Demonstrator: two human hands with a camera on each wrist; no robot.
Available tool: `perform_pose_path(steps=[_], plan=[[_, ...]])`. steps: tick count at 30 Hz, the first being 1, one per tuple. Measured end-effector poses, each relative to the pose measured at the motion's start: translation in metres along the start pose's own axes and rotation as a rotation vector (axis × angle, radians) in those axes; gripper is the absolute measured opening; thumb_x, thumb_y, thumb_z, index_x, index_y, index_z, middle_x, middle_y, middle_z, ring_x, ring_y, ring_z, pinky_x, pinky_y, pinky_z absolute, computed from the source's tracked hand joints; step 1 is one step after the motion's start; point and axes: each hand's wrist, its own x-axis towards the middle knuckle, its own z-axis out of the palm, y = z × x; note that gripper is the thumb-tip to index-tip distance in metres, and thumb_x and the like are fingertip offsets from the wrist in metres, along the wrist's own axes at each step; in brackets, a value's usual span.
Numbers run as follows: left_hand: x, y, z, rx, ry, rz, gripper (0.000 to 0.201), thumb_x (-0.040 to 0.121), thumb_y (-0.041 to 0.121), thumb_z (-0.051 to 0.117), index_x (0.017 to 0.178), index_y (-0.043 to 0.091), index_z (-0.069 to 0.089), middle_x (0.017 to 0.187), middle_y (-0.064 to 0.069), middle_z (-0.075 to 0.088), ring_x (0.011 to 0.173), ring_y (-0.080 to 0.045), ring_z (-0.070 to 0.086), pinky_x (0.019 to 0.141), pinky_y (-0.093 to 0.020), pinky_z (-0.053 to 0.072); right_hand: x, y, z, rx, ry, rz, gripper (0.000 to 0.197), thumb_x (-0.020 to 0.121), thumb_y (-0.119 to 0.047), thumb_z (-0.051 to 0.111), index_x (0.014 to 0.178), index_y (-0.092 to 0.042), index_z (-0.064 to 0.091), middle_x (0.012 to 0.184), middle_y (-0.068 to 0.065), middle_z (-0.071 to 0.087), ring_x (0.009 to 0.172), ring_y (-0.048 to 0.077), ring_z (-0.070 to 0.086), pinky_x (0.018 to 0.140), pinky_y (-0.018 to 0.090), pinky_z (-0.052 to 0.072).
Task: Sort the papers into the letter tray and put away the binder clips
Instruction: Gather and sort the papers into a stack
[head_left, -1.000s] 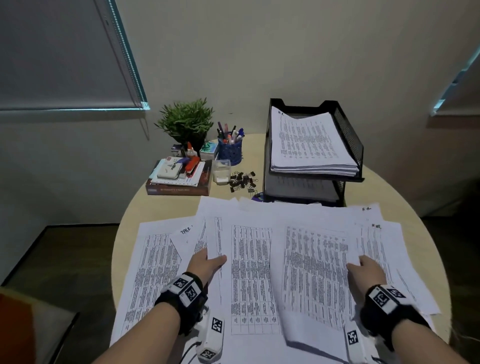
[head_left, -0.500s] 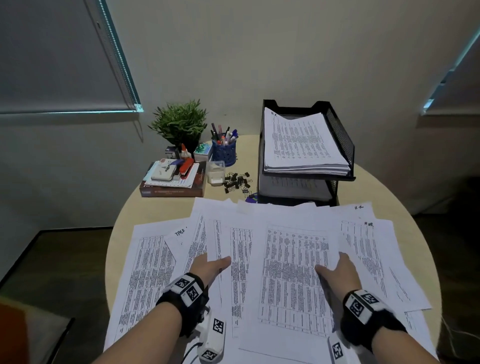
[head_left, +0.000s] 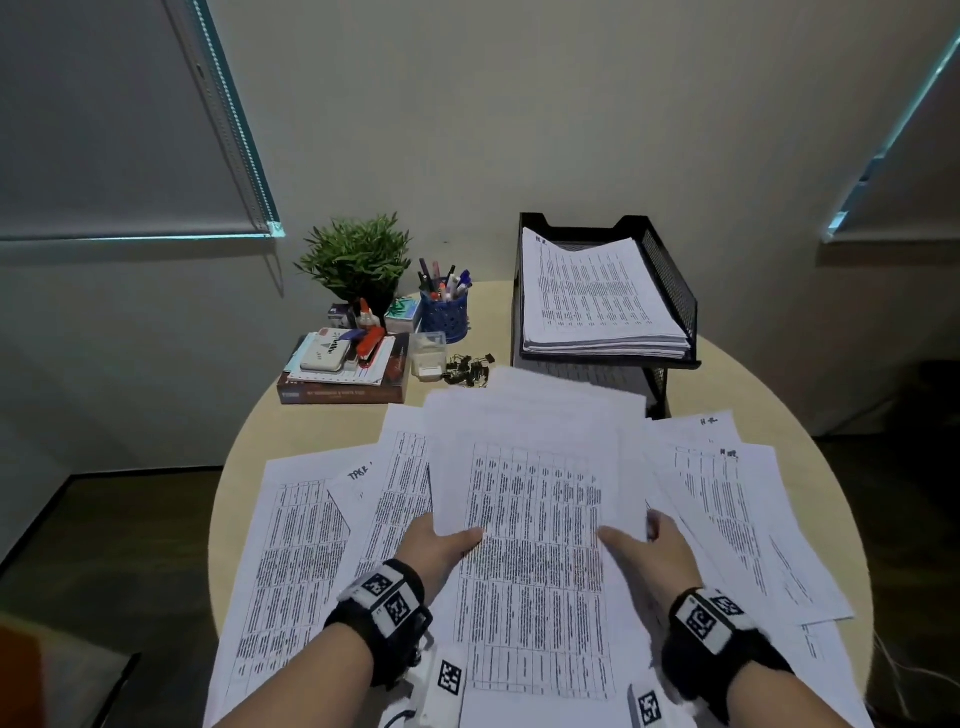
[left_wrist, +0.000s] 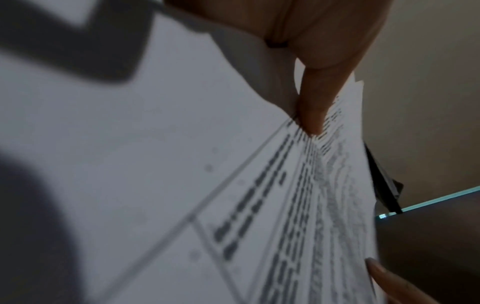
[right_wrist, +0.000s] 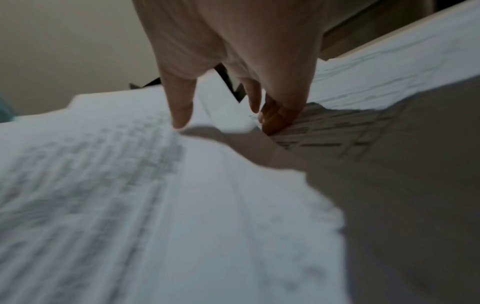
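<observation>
A gathered bundle of printed papers (head_left: 530, 499) sits in the middle of the round table (head_left: 322, 431), its far edge raised toward the tray. My left hand (head_left: 449, 540) grips its left edge with the thumb on top, and my right hand (head_left: 641, 538) grips the right edge the same way. The left wrist view shows the thumb (left_wrist: 311, 111) pressing on the sheets (left_wrist: 298, 195). The right wrist view shows fingers (right_wrist: 275, 117) tucked under the paper (right_wrist: 130, 185). More sheets (head_left: 291, 545) lie spread left and right. The black mesh letter tray (head_left: 672, 291) holds a stack (head_left: 592, 296). Binder clips (head_left: 467, 366) lie in a loose heap.
A small clear box (head_left: 428, 356) stands beside the clips. Behind it are a blue pen cup (head_left: 444, 312), a potted plant (head_left: 358, 260) and a book stack (head_left: 343, 376) with a stapler on it. Loose sheets (head_left: 737, 519) overhang the table's right edge.
Both hands have slid inward toward one another, drawing the middle sheets into one bundle. Flat palms on the papers have turned into grips on the bundle's two side edges.
</observation>
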Motion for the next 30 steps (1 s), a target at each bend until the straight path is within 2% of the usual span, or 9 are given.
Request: perform_pose_path(steps=[2,4,7,10,13,19,24,27,30], plan=[[-0.003,0.01,-0.006,-0.056,-0.029,0.048,0.022,0.084,0.001,0.064,0.105,0.001,0.061,0.094,-0.007,0.068,0.09,-0.022,0.065,0.06,-0.012,0.05,-0.01,-0.006,-0.01,0.223,-0.144,0.019,0.09,0.061,-0.04,0.086,0.137,-0.014,0.045,0.135,0.004,0.056,0.123,0.021,0.054,0.104,0.042,0.041],[-0.006,0.025,-0.009,-0.126,-0.054,0.096,0.015,0.084,-0.005,0.062,0.094,0.006,0.062,0.092,-0.008,0.067,0.091,-0.027,0.063,0.06,-0.013,0.052,-0.025,-0.027,-0.013,0.279,-0.247,-0.018,0.059,0.072,-0.028,0.08,0.122,-0.008,0.057,0.102,-0.002,0.074,0.098,0.012,0.068,0.082,0.032,0.054],[-0.011,0.059,-0.013,-0.26,-0.114,0.213,0.024,0.079,-0.013,0.063,0.094,0.005,0.062,0.092,-0.013,0.068,0.091,-0.028,0.066,0.066,-0.023,0.056,-0.039,-0.074,-0.015,0.337,-0.226,-0.17,0.027,0.075,-0.007,0.074,0.097,0.002,0.062,0.073,0.004,0.069,0.066,0.012,0.069,0.056,0.019,0.053],[-0.008,0.097,-0.019,-0.2,-0.052,0.364,0.037,0.059,0.01,0.085,0.089,0.008,0.064,0.091,-0.012,0.07,0.089,-0.025,0.069,0.078,-0.032,0.055,-0.043,-0.114,-0.018,0.331,-0.148,-0.372,0.038,0.056,-0.023,0.081,0.086,-0.004,0.067,0.078,0.008,0.07,0.077,0.025,0.065,0.068,0.031,0.051],[-0.004,0.122,-0.022,-0.198,-0.037,0.461,0.069,0.028,0.034,0.092,0.087,0.009,0.067,0.082,-0.002,0.074,0.086,-0.021,0.069,0.083,-0.033,0.053,-0.046,-0.135,-0.02,0.397,-0.145,-0.524,0.046,0.053,-0.019,0.083,0.095,-0.006,0.068,0.084,0.001,0.076,0.082,0.016,0.071,0.074,0.026,0.054],[-0.006,0.12,-0.014,-0.196,-0.134,0.541,0.056,0.04,0.002,0.086,0.092,0.007,0.066,0.075,0.006,0.075,0.074,-0.007,0.071,0.074,-0.024,0.056,-0.056,-0.133,-0.01,0.419,-0.229,-0.614,0.052,0.055,-0.02,0.083,0.103,-0.019,0.066,0.096,-0.005,0.075,0.095,0.008,0.069,0.081,0.018,0.054],[-0.007,0.121,-0.007,-0.338,-0.071,0.533,0.059,0.037,0.03,0.088,0.089,0.009,0.071,0.088,-0.009,0.075,0.088,-0.027,0.07,0.086,-0.039,0.054,-0.063,-0.145,-0.005,0.454,-0.128,-0.664,0.032,0.069,0.004,0.072,0.092,-0.018,0.068,0.083,-0.009,0.075,0.084,0.005,0.07,0.078,0.021,0.052],[-0.009,0.131,-0.011,-0.369,-0.127,0.598,0.044,0.037,0.032,0.088,0.077,0.015,0.076,0.079,-0.002,0.075,0.076,-0.017,0.07,0.072,-0.028,0.057,-0.065,-0.152,-0.011,0.467,-0.091,-0.726,0.025,0.073,0.002,0.071,0.091,-0.015,0.069,0.08,-0.01,0.075,0.081,0.003,0.069,0.071,0.013,0.052],[-0.01,0.129,-0.014,-0.291,-0.157,0.577,0.054,0.034,0.045,0.09,0.08,0.019,0.076,0.082,0.002,0.075,0.08,-0.015,0.069,0.078,-0.03,0.057,-0.057,-0.144,-0.013,0.444,-0.049,-0.677,0.02,0.073,-0.003,0.073,0.09,-0.013,0.071,0.078,-0.009,0.075,0.079,0.006,0.069,0.076,0.023,0.053]])
